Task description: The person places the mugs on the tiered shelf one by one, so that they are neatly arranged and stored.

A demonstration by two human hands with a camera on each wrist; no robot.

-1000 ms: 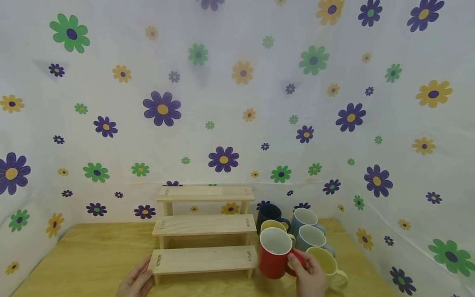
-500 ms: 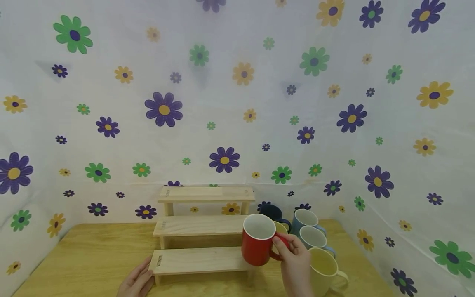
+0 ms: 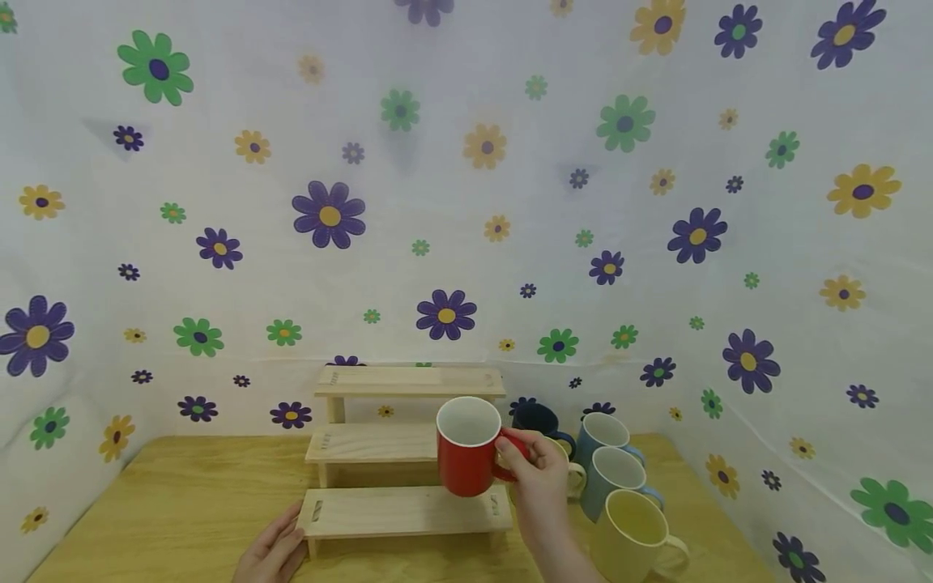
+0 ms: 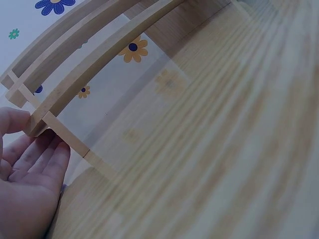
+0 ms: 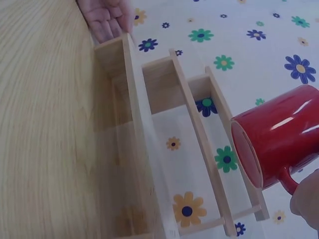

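Observation:
My right hand (image 3: 543, 478) grips the handle of a red mug (image 3: 466, 460), held upright in the air over the right part of a three-step wooden rack (image 3: 379, 512). In the right wrist view the red mug (image 5: 279, 134) shows its underside, off the boards. My left hand (image 3: 273, 551) holds the left end of the rack's lowest step. The left wrist view shows the thumb of the left hand (image 4: 35, 174) on top of the board's end (image 4: 60, 99) and the other fingers beneath it.
Right of the rack stand a dark blue mug (image 3: 534, 418), two light blue mugs (image 3: 601, 478) and a yellow mug (image 3: 619, 546) on the wooden table (image 3: 182, 502). Another yellow mug (image 3: 576, 479) is partly hidden behind my right hand. A flowered cloth hangs behind.
The red mug has risen from among the other mugs and moved left over the rack in my right hand. My left hand has stayed at the rack's end.

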